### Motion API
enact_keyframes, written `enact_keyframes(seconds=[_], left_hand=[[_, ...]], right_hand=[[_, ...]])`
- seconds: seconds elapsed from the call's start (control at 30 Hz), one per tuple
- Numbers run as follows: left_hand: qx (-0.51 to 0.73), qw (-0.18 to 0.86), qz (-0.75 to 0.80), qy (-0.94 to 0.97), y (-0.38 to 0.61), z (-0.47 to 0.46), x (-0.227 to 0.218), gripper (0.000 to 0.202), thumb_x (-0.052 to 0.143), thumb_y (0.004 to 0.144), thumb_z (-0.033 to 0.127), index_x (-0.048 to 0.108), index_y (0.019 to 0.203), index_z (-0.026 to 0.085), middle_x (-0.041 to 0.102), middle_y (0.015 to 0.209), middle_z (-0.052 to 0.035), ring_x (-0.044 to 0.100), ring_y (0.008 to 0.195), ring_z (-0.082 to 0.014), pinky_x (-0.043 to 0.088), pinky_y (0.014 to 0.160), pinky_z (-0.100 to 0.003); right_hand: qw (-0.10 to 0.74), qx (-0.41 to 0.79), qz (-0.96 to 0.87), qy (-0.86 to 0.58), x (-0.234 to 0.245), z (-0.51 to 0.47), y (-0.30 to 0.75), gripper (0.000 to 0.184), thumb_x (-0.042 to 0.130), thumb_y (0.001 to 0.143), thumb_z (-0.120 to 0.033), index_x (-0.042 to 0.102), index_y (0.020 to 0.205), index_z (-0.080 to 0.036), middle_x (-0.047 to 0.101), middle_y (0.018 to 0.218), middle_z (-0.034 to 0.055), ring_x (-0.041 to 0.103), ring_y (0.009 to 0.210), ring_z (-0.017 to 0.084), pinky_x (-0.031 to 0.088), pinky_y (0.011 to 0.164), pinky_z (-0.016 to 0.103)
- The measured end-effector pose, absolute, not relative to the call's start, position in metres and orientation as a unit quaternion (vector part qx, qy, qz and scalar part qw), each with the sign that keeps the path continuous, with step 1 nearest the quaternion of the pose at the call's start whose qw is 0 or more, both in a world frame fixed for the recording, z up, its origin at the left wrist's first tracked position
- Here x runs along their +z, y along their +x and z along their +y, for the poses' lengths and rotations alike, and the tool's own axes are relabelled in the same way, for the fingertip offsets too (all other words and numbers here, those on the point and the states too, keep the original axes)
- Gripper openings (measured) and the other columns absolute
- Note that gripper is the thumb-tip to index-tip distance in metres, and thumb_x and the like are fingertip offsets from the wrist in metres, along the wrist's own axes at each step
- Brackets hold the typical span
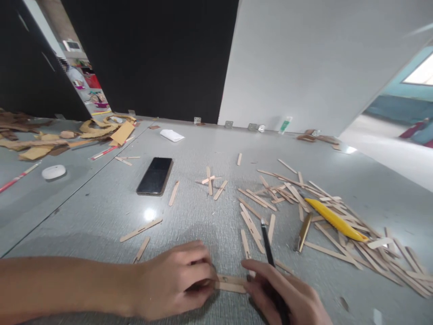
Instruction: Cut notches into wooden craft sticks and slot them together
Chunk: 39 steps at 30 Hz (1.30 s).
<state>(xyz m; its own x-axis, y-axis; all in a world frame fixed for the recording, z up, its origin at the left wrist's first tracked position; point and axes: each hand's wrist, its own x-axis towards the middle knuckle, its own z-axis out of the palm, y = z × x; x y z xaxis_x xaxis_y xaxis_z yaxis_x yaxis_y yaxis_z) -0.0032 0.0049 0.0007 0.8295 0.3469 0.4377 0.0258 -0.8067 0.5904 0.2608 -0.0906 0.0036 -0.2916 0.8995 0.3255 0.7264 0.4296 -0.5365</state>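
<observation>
My left hand (182,277) is closed at the left end of two flat wooden craft sticks (232,283) lying side by side near the table's front edge. At their right end, the fingertips of my right hand (287,293) touch them. A slim black pen-like tool (268,246) with a pale tip slants up out of my right hand, its tip pointing away from me. Just beyond my hands lie loose craft sticks, some with small slots, such as a slotted stick (252,230). Farther off, a few sticks form a small crossed piece (209,179).
A heap of craft sticks (341,253) spreads over the right side, with a yellow cutter (334,219) and a brass-coloured tool (304,232). A phone (154,176), a white mouse (54,172) and cardboard scraps (43,144) lie left. Black and white panels (277,63) stand behind.
</observation>
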Motion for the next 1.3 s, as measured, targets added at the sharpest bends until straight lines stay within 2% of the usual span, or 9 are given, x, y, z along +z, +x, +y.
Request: enact_keyframes(seconds=[0.13, 0.27, 0.4, 0.47, 0.6, 0.67, 0.93, 1.07, 1.3], left_hand=[[0.283, 0.263, 0.092, 0.918, -0.004, 0.007, 0.003, 0.016, 0.059, 0.104, 0.016, 0.069, 0.116, 0.015, 0.070, 0.102, -0.0098, 0.063, 0.087, -0.0172, 0.060, 0.081, -0.028], [0.265, 0.169, 0.028, 0.949, -0.008, 0.011, 0.010, 0.023, 0.060, 0.103, 0.020, 0.069, 0.122, 0.011, 0.074, 0.120, -0.0151, 0.066, 0.105, -0.0237, 0.060, 0.099, -0.037], [0.248, 0.080, 0.006, 0.965, -0.018, 0.011, 0.012, 0.032, 0.058, 0.105, 0.032, 0.069, 0.127, 0.011, 0.070, 0.138, -0.0186, 0.066, 0.125, -0.0317, 0.057, 0.106, -0.044], [0.251, 0.057, 0.013, 0.966, -0.022, 0.009, 0.009, 0.033, 0.057, 0.106, 0.035, 0.070, 0.126, 0.013, 0.070, 0.139, -0.0190, 0.066, 0.127, -0.0320, 0.057, 0.105, -0.044], [0.245, 0.031, 0.031, 0.969, -0.024, 0.001, 0.006, 0.036, 0.057, 0.106, 0.040, 0.070, 0.129, 0.015, 0.070, 0.141, -0.0161, 0.067, 0.127, -0.0305, 0.057, 0.105, -0.042], [0.236, 0.019, 0.035, 0.971, -0.024, -0.002, 0.006, 0.039, 0.056, 0.108, 0.042, 0.069, 0.132, 0.015, 0.070, 0.143, -0.0143, 0.068, 0.124, -0.0298, 0.057, 0.101, -0.041], [0.192, 0.017, 0.058, 0.979, -0.021, -0.009, 0.008, 0.050, 0.051, 0.110, 0.043, 0.062, 0.142, 0.006, 0.065, 0.150, -0.0149, 0.065, 0.121, -0.0309, 0.056, 0.096, -0.043], [0.220, 0.017, 0.070, 0.973, -0.020, -0.009, 0.005, 0.048, 0.052, 0.110, 0.045, 0.065, 0.139, 0.009, 0.069, 0.145, -0.0103, 0.064, 0.125, -0.0313, 0.054, 0.098, -0.043], [0.223, 0.048, 0.088, 0.970, -0.019, -0.012, 0.000, 0.046, 0.054, 0.109, 0.042, 0.066, 0.140, 0.009, 0.072, 0.141, -0.0098, 0.061, 0.137, -0.0298, 0.053, 0.105, -0.042]], right_hand=[[0.309, 0.146, -0.787, -0.514, 0.006, -0.091, 0.267, 0.036, 0.047, 0.110, -0.017, 0.051, 0.144, -0.029, 0.073, 0.082, -0.0010, 0.072, 0.065, 0.014, 0.058, 0.063, 0.022], [0.357, 0.160, -0.768, -0.508, 0.018, -0.091, 0.283, 0.051, 0.033, 0.116, -0.040, 0.030, 0.165, -0.027, 0.072, 0.102, 0.0077, 0.070, 0.072, 0.017, 0.061, 0.064, 0.025], [0.395, 0.132, -0.726, -0.548, 0.038, -0.086, 0.299, 0.046, 0.043, 0.113, -0.049, 0.049, 0.156, -0.035, 0.072, 0.110, 0.0085, 0.068, 0.071, 0.017, 0.060, 0.062, 0.026], [0.406, 0.141, -0.702, -0.568, 0.046, -0.081, 0.302, 0.048, 0.042, 0.114, -0.047, 0.047, 0.159, -0.035, 0.074, 0.113, 0.0087, 0.071, 0.075, 0.019, 0.063, 0.067, 0.029], [0.393, 0.221, -0.640, -0.621, 0.059, -0.072, 0.292, 0.037, 0.054, 0.108, -0.052, 0.078, 0.125, -0.028, 0.078, 0.083, 0.0055, 0.073, 0.061, 0.019, 0.062, 0.053, 0.024], [0.401, 0.300, -0.606, -0.619, 0.061, -0.069, 0.282, 0.038, 0.057, 0.105, -0.055, 0.081, 0.112, -0.026, 0.076, 0.070, 0.0043, 0.071, 0.053, 0.018, 0.060, 0.046, 0.023], [0.314, 0.576, -0.517, -0.550, 0.036, -0.072, 0.246, 0.027, 0.066, 0.103, -0.049, 0.067, 0.101, -0.022, 0.068, 0.068, -0.0023, 0.062, 0.053, 0.010, 0.051, 0.048, 0.018], [0.261, 0.579, -0.525, -0.567, 0.026, -0.073, 0.239, 0.037, 0.064, 0.103, -0.051, 0.059, 0.084, -0.020, 0.057, 0.063, -0.0074, 0.055, 0.052, 0.007, 0.046, 0.048, 0.016], [0.222, 0.567, -0.531, -0.590, 0.017, -0.070, 0.240, 0.032, 0.063, 0.104, -0.048, 0.059, 0.087, -0.021, 0.065, 0.063, -0.0051, 0.058, 0.052, 0.009, 0.047, 0.049, 0.018]])
